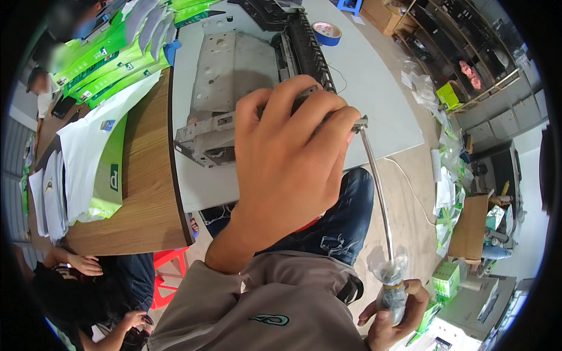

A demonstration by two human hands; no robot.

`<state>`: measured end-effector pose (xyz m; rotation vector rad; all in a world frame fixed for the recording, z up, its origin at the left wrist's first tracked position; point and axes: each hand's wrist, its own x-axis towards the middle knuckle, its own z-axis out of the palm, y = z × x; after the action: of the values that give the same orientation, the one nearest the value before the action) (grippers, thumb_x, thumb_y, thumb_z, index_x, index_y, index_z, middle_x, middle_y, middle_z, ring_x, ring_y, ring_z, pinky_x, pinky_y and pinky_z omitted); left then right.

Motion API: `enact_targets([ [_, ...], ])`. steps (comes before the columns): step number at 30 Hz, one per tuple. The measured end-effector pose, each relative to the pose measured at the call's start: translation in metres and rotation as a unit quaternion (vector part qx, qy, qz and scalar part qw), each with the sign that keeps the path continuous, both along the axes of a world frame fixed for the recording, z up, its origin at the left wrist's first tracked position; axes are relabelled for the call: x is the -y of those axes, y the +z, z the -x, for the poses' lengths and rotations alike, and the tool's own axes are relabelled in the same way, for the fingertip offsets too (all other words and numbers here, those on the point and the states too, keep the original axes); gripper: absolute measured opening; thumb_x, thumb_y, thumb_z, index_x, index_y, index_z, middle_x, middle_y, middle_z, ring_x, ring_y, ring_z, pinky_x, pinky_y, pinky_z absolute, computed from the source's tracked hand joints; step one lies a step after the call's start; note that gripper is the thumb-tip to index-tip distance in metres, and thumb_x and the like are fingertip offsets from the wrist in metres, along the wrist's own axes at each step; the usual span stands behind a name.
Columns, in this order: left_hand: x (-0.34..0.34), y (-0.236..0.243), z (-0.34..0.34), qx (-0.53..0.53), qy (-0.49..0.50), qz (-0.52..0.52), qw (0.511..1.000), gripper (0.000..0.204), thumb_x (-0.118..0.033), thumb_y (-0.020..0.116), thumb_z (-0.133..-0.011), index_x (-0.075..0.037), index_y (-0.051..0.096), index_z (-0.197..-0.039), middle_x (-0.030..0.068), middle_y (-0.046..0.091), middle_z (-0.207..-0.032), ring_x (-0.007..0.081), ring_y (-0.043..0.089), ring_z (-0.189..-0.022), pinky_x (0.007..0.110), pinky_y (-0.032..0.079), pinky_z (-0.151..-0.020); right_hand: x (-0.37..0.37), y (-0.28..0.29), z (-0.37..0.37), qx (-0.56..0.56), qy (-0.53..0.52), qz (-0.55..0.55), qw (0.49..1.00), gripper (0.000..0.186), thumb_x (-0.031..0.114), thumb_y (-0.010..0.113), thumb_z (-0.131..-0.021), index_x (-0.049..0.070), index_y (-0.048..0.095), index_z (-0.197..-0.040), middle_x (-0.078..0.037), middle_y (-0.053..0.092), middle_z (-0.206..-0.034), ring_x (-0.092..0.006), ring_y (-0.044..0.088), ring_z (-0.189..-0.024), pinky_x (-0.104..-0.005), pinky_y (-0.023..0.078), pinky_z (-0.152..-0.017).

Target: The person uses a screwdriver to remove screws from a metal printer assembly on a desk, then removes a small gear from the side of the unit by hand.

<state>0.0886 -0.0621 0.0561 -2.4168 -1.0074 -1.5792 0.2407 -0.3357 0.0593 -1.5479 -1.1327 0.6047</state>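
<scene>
A grey metal frame, apparently the inside of a printer, lies on the light grey table with a black toothed roller unit along its right side. My left hand is curled over the near right corner of the frame, gripping it; its fingertips are partly hidden. Low at the right, my right hand holds a screwdriver by its handle, which is wrapped in clear plastic. The long shaft slants up to a small metal piece beside my left fingers. Whether the tip sits in a screw cannot be made out.
A roll of blue tape rests at the table's far side. Green and white packages lie on the wooden desk at left. Another person sits lower left by a red stool. Shelves stand at right.
</scene>
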Motion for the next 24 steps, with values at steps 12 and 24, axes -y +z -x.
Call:
enact_targets([
  [12, -0.003, -0.004, 0.0, 0.007, 0.014, -0.013, 1.0, 0.018, -0.013, 0.074, -0.076, -0.011, 0.071, -0.093, -0.0025, 0.065, -0.098, 0.0224, 0.059, -0.106, 0.042, 0.038, -0.089, -0.03, -0.007, 0.001, 0.182, -0.07, 0.011, 0.981, 0.06, 0.023, 0.074, -0.083, -0.005, 0.047, -0.128, -0.013, 0.058, -0.089, -0.0124, 0.047, -0.043, -0.0226, 0.033, -0.032],
  [24, -0.002, -0.005, 0.001, -0.011, 0.027, 0.001, 1.0, 0.018, -0.013, 0.073, -0.08, -0.013, 0.073, -0.098, -0.0022, 0.068, -0.104, 0.025, 0.061, -0.109, 0.043, 0.037, -0.095, -0.01, -0.003, -0.019, -0.733, 0.059, 0.078, 0.673, 0.068, 0.042, 0.047, -0.105, -0.01, 0.031, -0.145, -0.018, 0.058, -0.068, -0.0099, 0.041, -0.034, -0.0224, 0.03, -0.028],
])
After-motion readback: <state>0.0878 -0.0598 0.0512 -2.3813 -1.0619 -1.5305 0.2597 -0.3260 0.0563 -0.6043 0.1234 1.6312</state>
